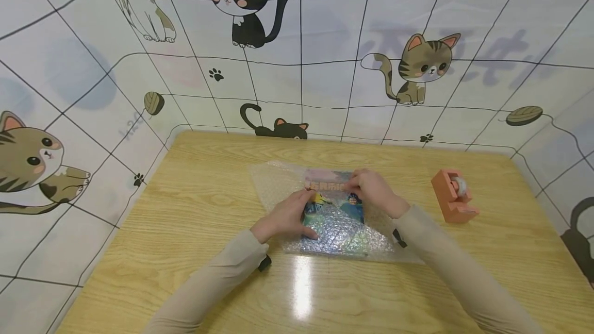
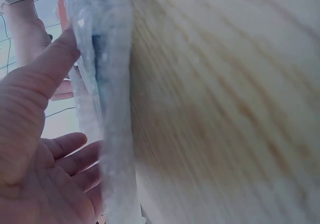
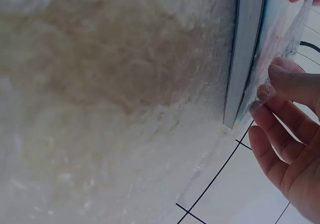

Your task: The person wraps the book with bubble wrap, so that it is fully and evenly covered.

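Note:
A book (image 1: 341,213) with a colourful cover lies on a sheet of bubble wrap (image 1: 274,177). Part of the wrap is folded over the cover. My left hand (image 1: 290,215) rests on the wrapped left side, thumb spread toward the lower edge; in the left wrist view its fingers look loosely extended along the bubble wrap (image 2: 117,134). At the book's upper right, my right hand (image 1: 375,189) pinches an edge of the wrap between thumb and fingers. From the right wrist, the book's page edge (image 3: 245,48) shows beside that hand.
An orange tape dispenser (image 1: 454,197) with a clear roll stands to the right on the wooden table (image 1: 199,189). A cat-patterned cloth (image 1: 325,81) hangs behind the table and along its sides. Loose wrap spreads right, beneath my right forearm.

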`<act>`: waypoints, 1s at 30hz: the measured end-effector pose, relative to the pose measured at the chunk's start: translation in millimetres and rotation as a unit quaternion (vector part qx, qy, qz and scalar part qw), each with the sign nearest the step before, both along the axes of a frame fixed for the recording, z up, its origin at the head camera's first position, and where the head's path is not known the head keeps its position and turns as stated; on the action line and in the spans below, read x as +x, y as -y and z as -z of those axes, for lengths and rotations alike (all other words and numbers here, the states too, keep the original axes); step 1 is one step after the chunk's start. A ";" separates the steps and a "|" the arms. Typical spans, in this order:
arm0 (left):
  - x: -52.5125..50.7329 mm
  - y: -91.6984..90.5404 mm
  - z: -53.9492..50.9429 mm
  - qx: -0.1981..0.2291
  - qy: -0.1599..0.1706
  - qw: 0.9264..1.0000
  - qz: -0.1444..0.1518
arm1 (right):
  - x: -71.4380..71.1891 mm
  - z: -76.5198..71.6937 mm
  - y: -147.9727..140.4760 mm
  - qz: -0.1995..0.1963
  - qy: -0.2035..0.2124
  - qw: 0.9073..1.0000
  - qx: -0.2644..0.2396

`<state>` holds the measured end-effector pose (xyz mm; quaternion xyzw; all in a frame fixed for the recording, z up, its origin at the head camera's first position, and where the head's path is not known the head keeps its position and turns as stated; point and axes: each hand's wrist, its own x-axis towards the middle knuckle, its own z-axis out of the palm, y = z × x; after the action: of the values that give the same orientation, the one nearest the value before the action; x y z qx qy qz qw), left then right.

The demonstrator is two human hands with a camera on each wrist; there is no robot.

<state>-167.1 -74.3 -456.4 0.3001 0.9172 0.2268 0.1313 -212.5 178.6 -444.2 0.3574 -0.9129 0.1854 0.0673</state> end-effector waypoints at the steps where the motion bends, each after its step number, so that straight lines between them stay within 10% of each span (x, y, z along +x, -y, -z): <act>1: -0.3 -0.3 0.4 0.000 0.001 1.000 -0.001 | 0.2 1.1 -0.4 0.000 -0.001 1.000 0.003; 13: -0.1 -2.4 0.0 0.014 0.012 1.000 -0.018 | 3.4 6.7 -2.1 0.005 0.015 1.000 0.014; 22: -3.2 -1.2 -3.2 -0.087 -0.119 0.988 0.055 | 5.5 6.5 -2.7 0.008 0.019 1.000 0.009; 30: -7.5 -2.6 -6.6 -0.095 -0.051 0.992 0.059 | 4.8 8.1 -3.9 0.004 0.017 1.000 0.009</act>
<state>-174.5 -71.7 -449.8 0.3508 0.9208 0.1149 0.1258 -207.6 182.5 -452.3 0.3509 -0.9170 0.1831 0.0494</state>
